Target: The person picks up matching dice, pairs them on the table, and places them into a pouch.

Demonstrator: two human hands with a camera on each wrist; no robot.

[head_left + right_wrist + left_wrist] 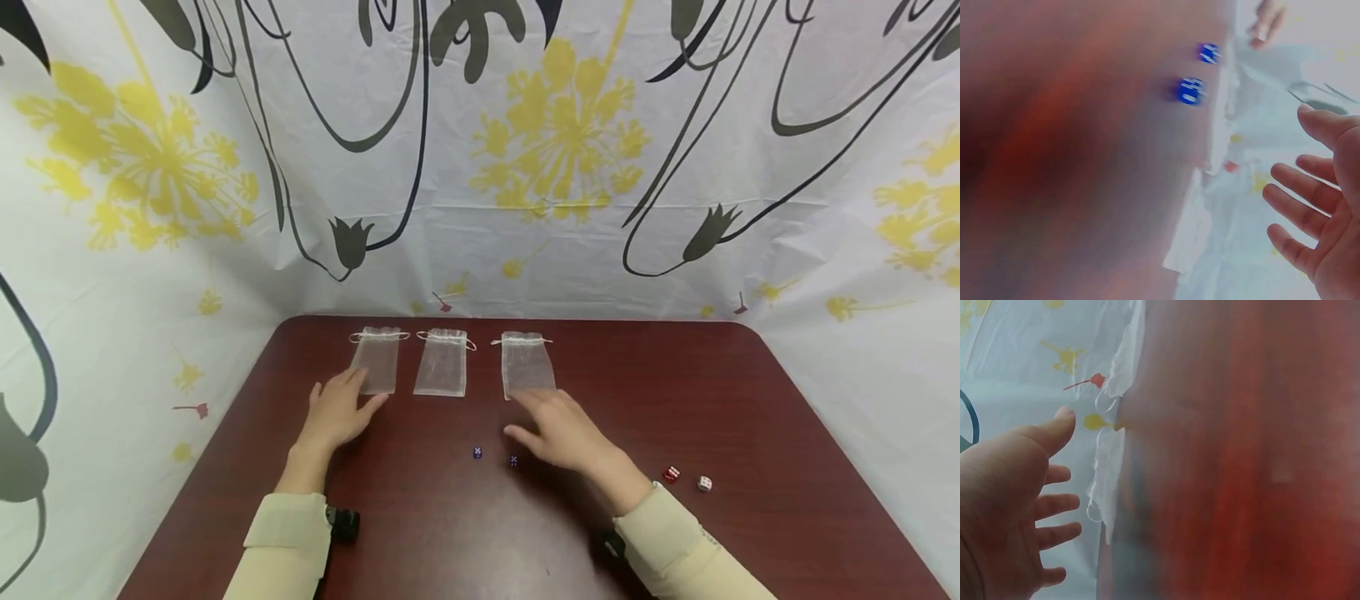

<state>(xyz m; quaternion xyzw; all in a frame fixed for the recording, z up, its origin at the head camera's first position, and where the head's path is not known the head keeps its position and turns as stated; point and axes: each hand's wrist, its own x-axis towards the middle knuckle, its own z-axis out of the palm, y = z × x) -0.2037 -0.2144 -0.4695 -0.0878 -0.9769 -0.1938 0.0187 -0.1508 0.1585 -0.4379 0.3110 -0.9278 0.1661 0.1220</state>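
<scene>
Three sheer white drawstring bags lie flat near the table's far edge: a left bag (381, 360), a middle bag (442, 364) and a right bag (527, 362). My left hand (337, 411) is at the lower end of the left bag, fingers extended, holding nothing. Over the bottom of the right bag reaches my right hand (564, 429), its fingers loosely spread and nothing in them; I cannot tell whether it touches the bag. One blue die (477, 452) and a second blue die (513, 460) sit between the hands, nearer the right one.
A red die (672, 473) and a white die (705, 483) lie right of the right forearm on the dark red-brown table (420, 533). Behind the table hangs a white patterned curtain (450, 183).
</scene>
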